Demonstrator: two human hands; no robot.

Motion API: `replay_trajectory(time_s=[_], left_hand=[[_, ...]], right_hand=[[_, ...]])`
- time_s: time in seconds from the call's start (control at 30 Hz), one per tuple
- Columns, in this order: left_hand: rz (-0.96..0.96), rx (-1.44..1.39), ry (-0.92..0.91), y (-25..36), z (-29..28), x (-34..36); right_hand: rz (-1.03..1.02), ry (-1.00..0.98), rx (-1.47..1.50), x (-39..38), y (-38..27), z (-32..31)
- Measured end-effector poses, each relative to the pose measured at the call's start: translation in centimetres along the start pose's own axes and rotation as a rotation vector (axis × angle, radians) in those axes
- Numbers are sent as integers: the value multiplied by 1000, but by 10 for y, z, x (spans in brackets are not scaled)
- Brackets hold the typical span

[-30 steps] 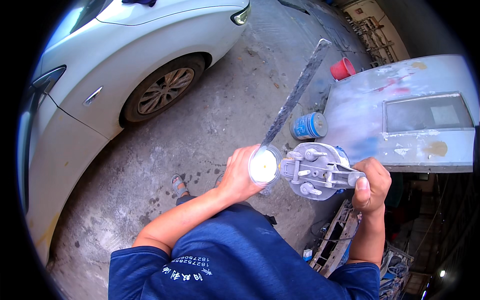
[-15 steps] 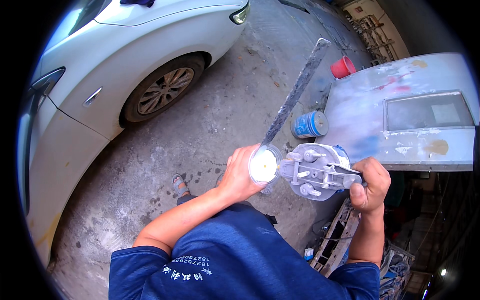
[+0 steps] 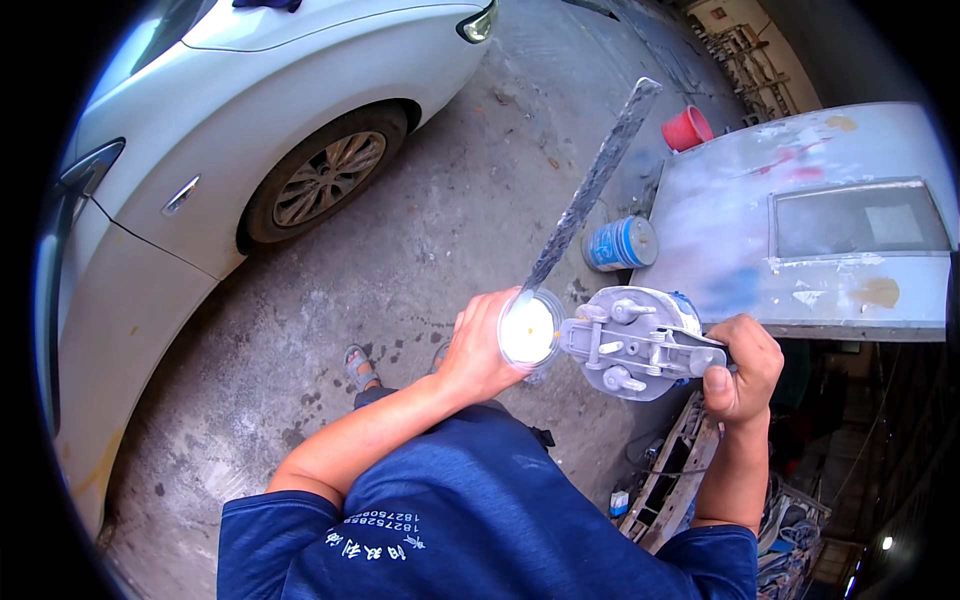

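Note:
My left hand (image 3: 474, 347) is wrapped round a clear plastic cup (image 3: 541, 362) with white liquid inside, marked by a small yellowish spot. A long flat stirring stick (image 3: 597, 180), smeared dark grey, leans up and away out of the cup. To the right, my right hand (image 3: 744, 370) grips the handle of a paint can's grey pouring lid (image 3: 632, 343), which has wing nuts and a lever. The can is tilted, its lid facing me and its spout at the cup's right rim. Most of the can's body is hidden behind the lid; I cannot tell whether paint is flowing.
A white car (image 3: 200, 130) stands at the left. On the right lies a large sanded panel with a window (image 3: 720, 200), patched with filler. Beside it are a blue-and-white bucket (image 3: 612, 246) and a red bucket (image 3: 686, 129). A wooden frame (image 3: 672, 470) lies below my right arm.
Both hands, the cup and the tilted can stay almost where they were. The car and floor shift very slightly in view.

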State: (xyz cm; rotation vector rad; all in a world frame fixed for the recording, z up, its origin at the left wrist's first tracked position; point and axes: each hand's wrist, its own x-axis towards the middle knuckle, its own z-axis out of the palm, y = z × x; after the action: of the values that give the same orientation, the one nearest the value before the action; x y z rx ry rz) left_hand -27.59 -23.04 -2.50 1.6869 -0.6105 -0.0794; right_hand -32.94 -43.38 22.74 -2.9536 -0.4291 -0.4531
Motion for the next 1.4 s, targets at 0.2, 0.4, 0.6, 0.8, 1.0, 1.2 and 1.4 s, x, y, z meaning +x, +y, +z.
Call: replay_trajectory(time_s=[0.2,0.4,0.6,0.8,1.0,1.2,1.4], left_hand=[[20,14,6,-2,4,2],[-29,-10,-23,-5,6,3],[-102,-9,-55,-9,7,11],[-220,54,-60,-63,11,-24],[-432,-152,92,-126,25,-58],[-426,5,147,-217,55,-53],[-422,267,89,-328,97,-45]], right_hand=[[32,-4,14,-2,4,-1],[101,6,68,-3,14,3],[313,12,225,-18,47,23],[811,-109,628,-92,123,102],[1491,-236,1472,-195,185,330],[1972,4,1551,-273,231,601],[2078,440,1639,-327,286,778]])
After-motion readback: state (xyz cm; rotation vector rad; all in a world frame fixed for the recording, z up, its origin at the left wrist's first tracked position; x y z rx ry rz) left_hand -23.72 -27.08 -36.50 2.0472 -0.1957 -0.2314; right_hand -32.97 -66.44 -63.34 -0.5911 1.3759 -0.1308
